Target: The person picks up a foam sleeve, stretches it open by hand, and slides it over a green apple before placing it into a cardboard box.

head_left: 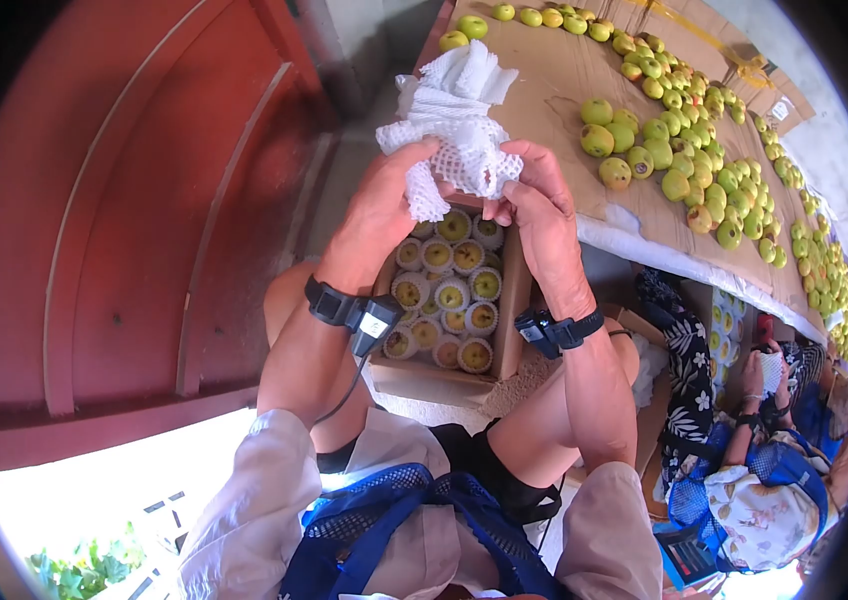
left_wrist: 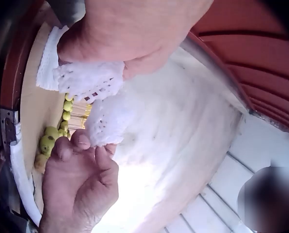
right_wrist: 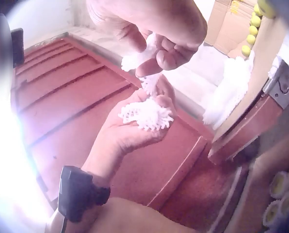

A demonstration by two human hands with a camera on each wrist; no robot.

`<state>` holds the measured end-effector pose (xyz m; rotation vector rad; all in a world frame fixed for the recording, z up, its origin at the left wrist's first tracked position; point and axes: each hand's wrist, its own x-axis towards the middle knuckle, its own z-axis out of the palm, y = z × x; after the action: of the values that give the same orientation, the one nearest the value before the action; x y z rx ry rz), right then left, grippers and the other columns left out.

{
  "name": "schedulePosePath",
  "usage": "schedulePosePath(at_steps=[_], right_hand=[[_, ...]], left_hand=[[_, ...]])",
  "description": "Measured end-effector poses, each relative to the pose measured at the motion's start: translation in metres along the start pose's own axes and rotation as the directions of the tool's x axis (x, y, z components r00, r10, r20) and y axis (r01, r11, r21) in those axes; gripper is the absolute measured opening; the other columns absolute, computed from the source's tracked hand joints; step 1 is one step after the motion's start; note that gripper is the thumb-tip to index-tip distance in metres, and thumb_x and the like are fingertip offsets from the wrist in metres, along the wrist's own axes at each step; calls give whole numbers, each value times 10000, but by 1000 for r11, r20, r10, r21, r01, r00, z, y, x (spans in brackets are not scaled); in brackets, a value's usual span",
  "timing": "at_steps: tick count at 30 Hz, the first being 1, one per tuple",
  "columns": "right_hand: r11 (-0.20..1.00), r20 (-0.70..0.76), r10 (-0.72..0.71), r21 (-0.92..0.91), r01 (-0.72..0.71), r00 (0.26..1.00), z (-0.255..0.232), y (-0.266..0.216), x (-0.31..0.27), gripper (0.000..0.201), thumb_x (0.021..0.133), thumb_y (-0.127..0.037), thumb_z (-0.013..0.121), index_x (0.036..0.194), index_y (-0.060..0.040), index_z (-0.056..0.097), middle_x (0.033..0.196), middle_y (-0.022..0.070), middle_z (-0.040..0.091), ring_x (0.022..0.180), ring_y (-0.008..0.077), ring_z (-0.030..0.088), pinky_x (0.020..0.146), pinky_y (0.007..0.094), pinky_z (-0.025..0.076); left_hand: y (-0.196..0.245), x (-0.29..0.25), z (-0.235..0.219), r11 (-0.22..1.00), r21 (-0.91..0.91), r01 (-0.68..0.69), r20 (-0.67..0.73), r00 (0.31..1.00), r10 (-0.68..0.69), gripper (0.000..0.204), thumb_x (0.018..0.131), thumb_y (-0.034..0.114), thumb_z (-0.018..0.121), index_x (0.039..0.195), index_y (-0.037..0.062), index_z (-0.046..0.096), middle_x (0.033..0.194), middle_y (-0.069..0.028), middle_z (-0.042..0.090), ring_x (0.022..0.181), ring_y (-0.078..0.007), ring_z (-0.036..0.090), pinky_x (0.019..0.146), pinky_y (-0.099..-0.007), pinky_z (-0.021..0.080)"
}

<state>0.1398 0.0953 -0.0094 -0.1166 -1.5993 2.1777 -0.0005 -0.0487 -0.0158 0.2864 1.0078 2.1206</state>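
Both hands are raised over the near edge of the table, holding white foam net sleeves. My left hand point(head_left: 381, 205) grips a foam net sleeve point(head_left: 426, 192) that hangs below its fingers. With thumb and fingertips my right hand point(head_left: 542, 215) pinches the edge of another foam net sleeve point(head_left: 489, 165), which is partly spread between the hands. In the right wrist view, a bunched foam net point(right_wrist: 147, 115) lies across the left palm. Behind the hands sits a stack of foam nets point(head_left: 464, 75). Below them stands a cardboard box point(head_left: 512, 320) of apples point(head_left: 452, 296) in foam nets.
Many loose green-yellow apples point(head_left: 684, 150) lie on the cardboard-covered table point(head_left: 544, 100) to the right. A red wooden door point(head_left: 144, 200) stands on the left. At lower right another person point(head_left: 754, 490) sits beside a second box of netted apples point(head_left: 724, 330).
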Motion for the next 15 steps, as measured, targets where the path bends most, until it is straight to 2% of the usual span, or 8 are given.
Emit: schedulePosePath(at_steps=[1,4,10,13,15], right_hand=[[1000,-5,5,7,-5,1000,-2,1,1,335,948,-19,498,1272,-69,565,878,41,613,745,128,603,662,249,437],[990,-7,57,128,-56,998,-6,3,3,347,944,-30,497,1285,-64,552,890,48,618,736,138,613,641,251,434],[933,54,227,275,-233,972,-3,3,5,248,1017,-144,517,1246,-61,563,932,34,623,733,138,615,610,241,413],[946,79,226,221,-238,971,-2,3,4,249,1052,-248,536,1251,-101,560,981,18,635,799,136,604,599,228,368],[951,31,242,189,-243,970,1,3,3,232,1016,-232,600,1201,-92,596,960,2,639,759,113,597,597,216,373]], left_hand=[[1,-2,2,999,-32,20,6,1000,-20,244,992,162,614,1191,21,624,1076,-89,690,895,-201,669,716,-335,558],[2,-3,2,991,-120,52,142,989,-35,282,1023,185,564,1236,6,606,1144,-104,689,1008,-218,678,820,-364,566],[-3,-1,5,997,-76,10,171,985,3,329,1061,196,481,1294,-12,584,1209,-119,686,1101,-222,676,938,-384,548],[-5,-6,12,998,-12,-55,149,987,56,324,1047,176,509,1302,-13,577,1215,-117,678,1093,-222,674,940,-382,547],[-8,-7,15,995,37,-89,108,991,84,329,1033,156,531,1313,-13,571,1225,-113,670,1098,-219,669,946,-378,545]])
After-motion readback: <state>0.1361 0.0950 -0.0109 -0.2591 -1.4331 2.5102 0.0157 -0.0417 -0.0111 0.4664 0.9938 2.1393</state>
